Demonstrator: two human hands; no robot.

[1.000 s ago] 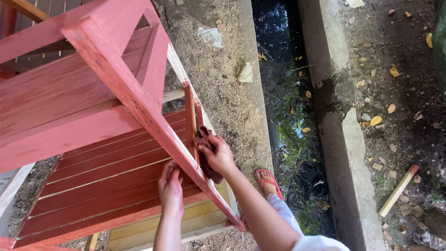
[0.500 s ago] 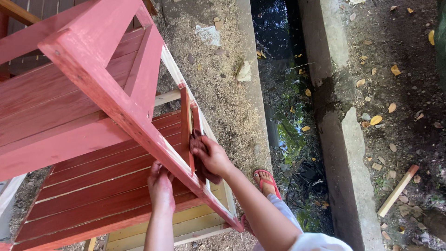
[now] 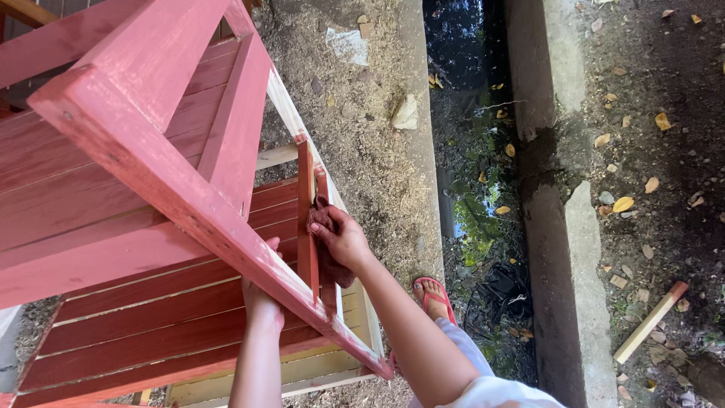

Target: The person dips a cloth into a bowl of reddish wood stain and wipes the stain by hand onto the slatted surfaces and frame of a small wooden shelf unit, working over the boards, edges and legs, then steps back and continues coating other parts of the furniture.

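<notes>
The right hand (image 3: 343,236) has slid up the red slat (image 3: 305,211), gripping a stained rag (image 3: 326,249) against it; the left hand (image 3: 260,291), just below-left, is half hidden behind the frame rail (image 3: 189,196), grip unclear

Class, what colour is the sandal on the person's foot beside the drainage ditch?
The sandal is red with a reddish-pink strap, shown best in the head view, its only view.

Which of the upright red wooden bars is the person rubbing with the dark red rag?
The nearer, longer upright red wooden bar: the right hand presses the dark red rag against it. The shorter red bar just behind goes untouched.
</notes>
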